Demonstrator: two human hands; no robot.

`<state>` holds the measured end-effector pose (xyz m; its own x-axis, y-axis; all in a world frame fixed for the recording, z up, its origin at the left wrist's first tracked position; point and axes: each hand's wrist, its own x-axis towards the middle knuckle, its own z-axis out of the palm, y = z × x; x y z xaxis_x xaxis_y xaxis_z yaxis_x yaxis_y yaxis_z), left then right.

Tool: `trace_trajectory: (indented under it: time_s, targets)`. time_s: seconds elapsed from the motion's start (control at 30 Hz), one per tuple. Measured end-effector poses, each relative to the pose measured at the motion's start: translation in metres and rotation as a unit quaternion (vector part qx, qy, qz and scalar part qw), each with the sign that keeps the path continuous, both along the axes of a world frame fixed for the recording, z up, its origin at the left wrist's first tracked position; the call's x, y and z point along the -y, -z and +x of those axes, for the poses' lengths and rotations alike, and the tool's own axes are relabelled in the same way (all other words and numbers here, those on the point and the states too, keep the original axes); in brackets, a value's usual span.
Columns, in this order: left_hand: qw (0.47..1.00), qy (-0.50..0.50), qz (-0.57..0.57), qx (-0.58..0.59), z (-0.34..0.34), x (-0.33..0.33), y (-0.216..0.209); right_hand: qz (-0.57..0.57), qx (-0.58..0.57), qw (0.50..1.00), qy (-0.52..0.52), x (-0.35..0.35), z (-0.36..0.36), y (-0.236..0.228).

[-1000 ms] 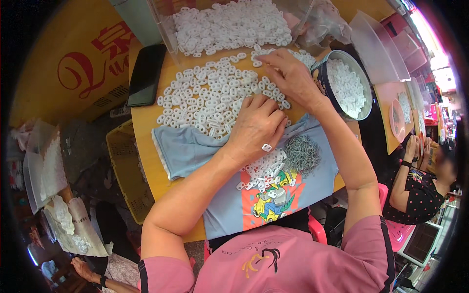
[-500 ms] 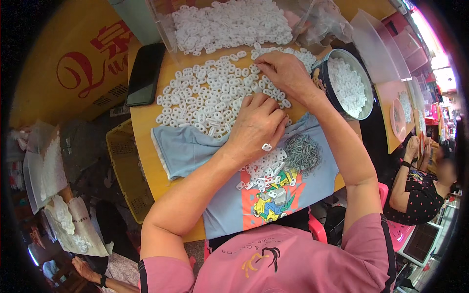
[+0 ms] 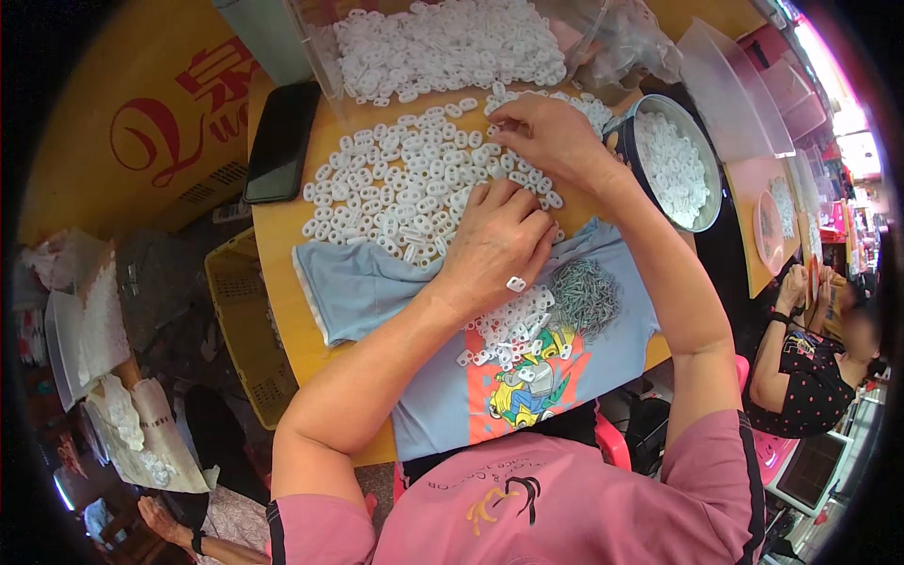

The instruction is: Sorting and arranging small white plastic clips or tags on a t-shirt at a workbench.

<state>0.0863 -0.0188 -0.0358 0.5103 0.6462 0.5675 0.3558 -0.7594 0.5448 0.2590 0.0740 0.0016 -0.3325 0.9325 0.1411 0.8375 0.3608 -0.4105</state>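
Small white two-holed plastic pieces (image 3: pixel 395 179) lie spread over the table top. My left hand (image 3: pixel 499 240) rests at the near edge of this spread, fingers curled down; whatever they hold is hidden. One white piece (image 3: pixel 516 283) shows beside its lower edge. Farther off and to the right, my right hand (image 3: pixel 556 141) reaches over the spread, thumb and forefinger slightly apart above the pieces. Nearer me, a blue-grey cloth (image 3: pixel 433 405) with a cartoon print covers the table's front. On it sit a heap of white pieces (image 3: pixel 513 325) and a pile of grey metal screws (image 3: pixel 584 299).
A clear bin (image 3: pixel 325 56) full of white pieces stands at the back. A round tin (image 3: pixel 713 202) of white pieces is at the right; a black phone (image 3: pixel 281 141) lies at the left. A yellow crate (image 3: pixel 235 320) stands beside the table. Another person (image 3: pixel 800 367) sits at far right.
My right thumb and forefinger have parted slightly, with the hand staying over the same spot. My left hand and the piles look the same.
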Motion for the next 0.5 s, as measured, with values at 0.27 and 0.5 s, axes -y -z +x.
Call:
trace_trajectory:
  time_s: [0.27, 0.5]
  targets:
    - [1.000, 0.002, 0.002, -0.001, 0.000, 0.000, 0.001, -0.037, 0.090, 0.995, -0.004, -0.002, -0.013, -0.017]
    - [1.000, -0.005, 0.020, 0.018, 0.004, -0.001, 0.002, -0.053, 0.155, 0.986, 0.016, -0.009, -0.022, -0.023]
